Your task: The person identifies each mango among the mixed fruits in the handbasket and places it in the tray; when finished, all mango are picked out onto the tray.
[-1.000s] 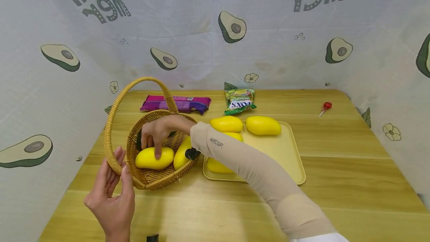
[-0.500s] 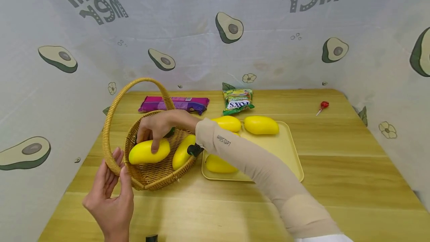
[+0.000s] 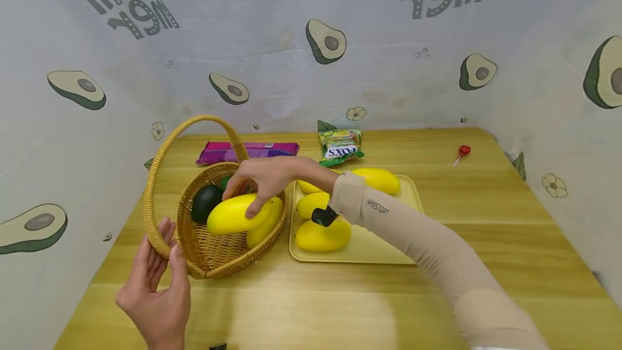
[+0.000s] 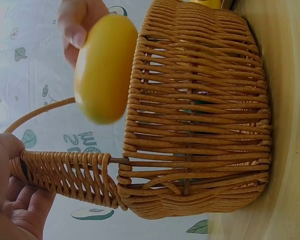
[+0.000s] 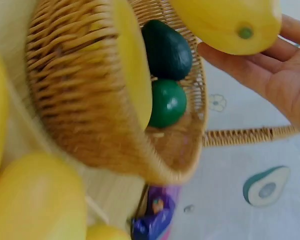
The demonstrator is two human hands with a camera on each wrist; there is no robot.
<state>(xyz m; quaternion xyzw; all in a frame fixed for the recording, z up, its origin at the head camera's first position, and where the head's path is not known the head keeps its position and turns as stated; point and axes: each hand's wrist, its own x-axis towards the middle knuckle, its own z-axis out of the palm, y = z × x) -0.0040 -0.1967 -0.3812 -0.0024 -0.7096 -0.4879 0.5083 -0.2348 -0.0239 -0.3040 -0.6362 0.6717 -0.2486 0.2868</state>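
On the table (image 3: pixel 486 193), a basket (image 3: pixel 243 259) with an avocado (image 3: pixel 206 204) inside stands left of a tray (image 3: pixel 374 242) of mangoes (image 3: pixel 323 235), a packet (image 3: pixel 221 154) behind the basket, a bag (image 3: pixel 340 143) behind the tray and a lollipop (image 3: pixel 464 151) at the back right.

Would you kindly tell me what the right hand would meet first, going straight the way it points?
Probably the dark green fruit in the basket: the right hand points towards it in the head view, though depth is unclear.

The basket (image 4: pixel 197 120) looks rough wicker, the mango (image 4: pixel 106 70) smooth.
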